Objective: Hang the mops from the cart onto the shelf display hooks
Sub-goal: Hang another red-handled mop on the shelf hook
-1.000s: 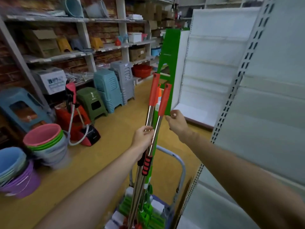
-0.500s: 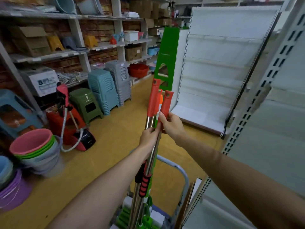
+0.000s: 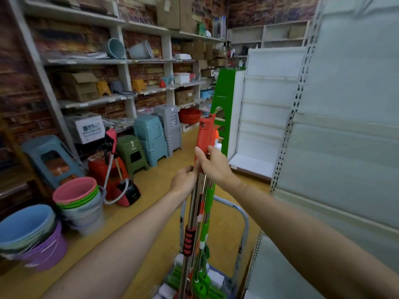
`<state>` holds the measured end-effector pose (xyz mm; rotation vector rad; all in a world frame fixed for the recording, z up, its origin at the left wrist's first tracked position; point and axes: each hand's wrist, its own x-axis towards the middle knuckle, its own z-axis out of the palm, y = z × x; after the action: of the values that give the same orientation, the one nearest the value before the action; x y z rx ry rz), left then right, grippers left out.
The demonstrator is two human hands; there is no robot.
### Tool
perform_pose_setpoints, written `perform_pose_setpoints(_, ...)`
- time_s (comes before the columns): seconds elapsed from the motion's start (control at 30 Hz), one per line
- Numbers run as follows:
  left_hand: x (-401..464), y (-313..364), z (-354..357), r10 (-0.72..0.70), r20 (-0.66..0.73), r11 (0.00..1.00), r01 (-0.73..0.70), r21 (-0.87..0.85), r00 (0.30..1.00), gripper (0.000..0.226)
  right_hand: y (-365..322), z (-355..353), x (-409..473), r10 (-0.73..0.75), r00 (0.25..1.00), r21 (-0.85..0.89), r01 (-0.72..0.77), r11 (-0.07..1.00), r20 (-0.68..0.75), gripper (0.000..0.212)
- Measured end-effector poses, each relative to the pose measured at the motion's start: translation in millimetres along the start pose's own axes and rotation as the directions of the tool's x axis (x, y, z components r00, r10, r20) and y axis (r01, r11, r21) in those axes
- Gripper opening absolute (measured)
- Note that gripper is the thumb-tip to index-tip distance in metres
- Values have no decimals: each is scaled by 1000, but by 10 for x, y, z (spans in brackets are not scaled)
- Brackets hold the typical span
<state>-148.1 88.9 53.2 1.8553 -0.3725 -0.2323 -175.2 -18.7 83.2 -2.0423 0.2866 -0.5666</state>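
Observation:
Several mops stand upright in the cart (image 3: 243, 231) in front of me, with metal poles, orange handle tops (image 3: 205, 134) and green parts lower down (image 3: 209, 197). My left hand (image 3: 183, 183) is closed around the metal poles just below the orange grips. My right hand (image 3: 212, 165) is wrapped around the base of the orange handles, right above my left hand. The mop heads (image 3: 200, 283), green and white, rest in the cart at the bottom edge. The white display shelving (image 3: 345, 147) rises at my right; I see no hooks on it.
Stacked buckets (image 3: 75, 195) and basins (image 3: 28, 229) sit on the floor at left. Plastic stools (image 3: 151, 137) line the wall shelves. A red vacuum-like appliance with a hose (image 3: 114, 180) stands left of the cart. A green panel (image 3: 223, 108) and another white shelf unit (image 3: 265, 113) are ahead.
My right hand came from beside the orange handles to grip them above my left hand. The two handle tops are now pressed together. The view tilted upward.

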Motion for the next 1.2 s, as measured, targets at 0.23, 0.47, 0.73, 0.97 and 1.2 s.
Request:
perform_pose_setpoints(0.23, -1143, 502, -273, 143, 23, 990, -142, -26, 989, 76, -769, -436, -1072, -122, 990, 16, 123, 992, -73, 24)
perform_pose_setpoints(0.47, -1881, 1074, 30, 210, 118, 970, -192, -147, 970, 52, -1195, -1236, -1916, -159, 974, 61, 171, 983, -161, 23)
perform_pose_setpoints(0.73, -2585, 1709, 1034, 285, 464, 950, -181, -255, 839, 64, -1157, -2452, -2715, -72, 937, 43, 92, 995, -343, 18)
perform_pose_setpoints(0.97, -3192, 2202, 2247, 325, 591, 944, -222, -242, 738, 55, -799, -3690, -3373, -31, 895, 35, 52, 998, -446, 17)
perform_pose_setpoints(1.2, -3848, 2649, 3682, 317, 649, 948, -207, -243, 691, 45, -210, -5035, -3920, -14, 837, 1, 17, 1000, -547, 24)
